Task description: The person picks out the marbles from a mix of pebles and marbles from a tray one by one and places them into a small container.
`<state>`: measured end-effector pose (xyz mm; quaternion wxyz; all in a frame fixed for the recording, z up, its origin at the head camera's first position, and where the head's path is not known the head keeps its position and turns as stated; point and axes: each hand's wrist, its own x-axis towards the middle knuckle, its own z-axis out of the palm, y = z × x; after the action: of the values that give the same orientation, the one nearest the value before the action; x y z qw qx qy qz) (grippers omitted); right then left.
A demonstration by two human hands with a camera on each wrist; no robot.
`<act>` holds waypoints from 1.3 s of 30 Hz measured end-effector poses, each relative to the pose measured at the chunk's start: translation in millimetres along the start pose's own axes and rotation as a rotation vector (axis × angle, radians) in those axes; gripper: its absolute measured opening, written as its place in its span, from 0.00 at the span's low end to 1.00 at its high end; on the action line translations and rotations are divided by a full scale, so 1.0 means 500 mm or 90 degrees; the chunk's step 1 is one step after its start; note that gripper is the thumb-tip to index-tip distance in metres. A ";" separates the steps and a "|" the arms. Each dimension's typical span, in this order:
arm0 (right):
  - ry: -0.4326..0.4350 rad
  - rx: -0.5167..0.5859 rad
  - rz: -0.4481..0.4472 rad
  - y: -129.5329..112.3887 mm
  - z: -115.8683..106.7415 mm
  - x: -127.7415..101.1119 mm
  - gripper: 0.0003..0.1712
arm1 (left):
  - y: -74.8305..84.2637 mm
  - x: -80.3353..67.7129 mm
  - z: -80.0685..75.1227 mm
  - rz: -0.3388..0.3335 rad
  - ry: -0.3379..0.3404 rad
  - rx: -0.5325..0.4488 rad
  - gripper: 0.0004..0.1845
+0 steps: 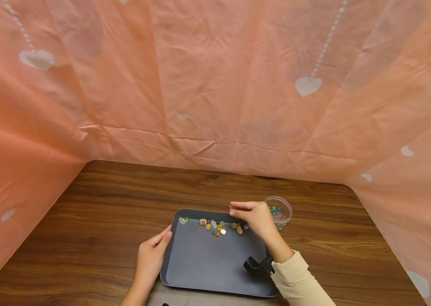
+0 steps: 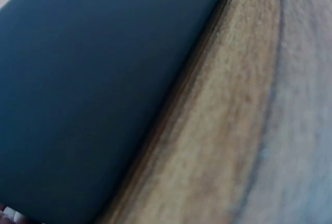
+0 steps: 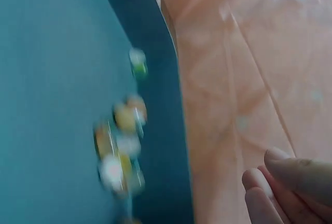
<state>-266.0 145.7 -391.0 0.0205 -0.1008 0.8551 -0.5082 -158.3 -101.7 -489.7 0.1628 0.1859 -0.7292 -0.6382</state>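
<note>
Nearest the camera, a cream sleeve [image 1: 301, 280] and a black wrist-mounted device [image 1: 257, 265] were seen over the near right corner of a dark grey tray [image 1: 208, 263] set on a wood-grain table [image 1: 97, 212]. The left hand [image 1: 150, 259] was laid against the tray's left rim, fingers fairly straight and relaxed, nothing enclosed in it; the tray appeared to be steadied by it. Further in, a scatter of small coloured stones and glass beads [image 1: 217, 225] was strewn along the tray's far edge. Above the far right corner, the right hand [image 1: 255, 216] was held raised, fingertips drawn together as in a pinch; whether a bead was held between them could not be told, the wrist view being blurred. Just beside that hand, off the tray, a small clear plastic cup [image 1: 279, 210] with a few beads already inside was stood on the table. Beyond, a peach curtain with white hearts [image 1: 307, 85] was hung.

The step in hand was judged to be the moving of beads from tray to cup, one by one. A short, careful carry over the cup's rim would be called for next.
</note>
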 end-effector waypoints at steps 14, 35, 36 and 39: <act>-0.112 0.001 -0.021 -0.013 0.149 0.009 0.11 | 0.002 -0.002 0.000 0.008 0.002 -0.007 0.16; -0.060 -0.104 -0.100 -0.007 0.248 0.017 0.10 | 0.002 0.002 0.001 0.018 0.002 -0.010 0.15; -0.059 -0.102 -0.105 -0.008 0.251 0.019 0.10 | 0.003 0.002 0.001 0.018 0.001 -0.008 0.15; -0.044 -0.105 -0.112 -0.011 0.259 0.023 0.08 | 0.003 0.001 0.001 0.018 -0.004 -0.010 0.15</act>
<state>-258.4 29.1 -447.8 -0.0028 -0.1939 0.8808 -0.4319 -159.1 -101.1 -488.4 0.1710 0.1718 -0.7273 -0.6421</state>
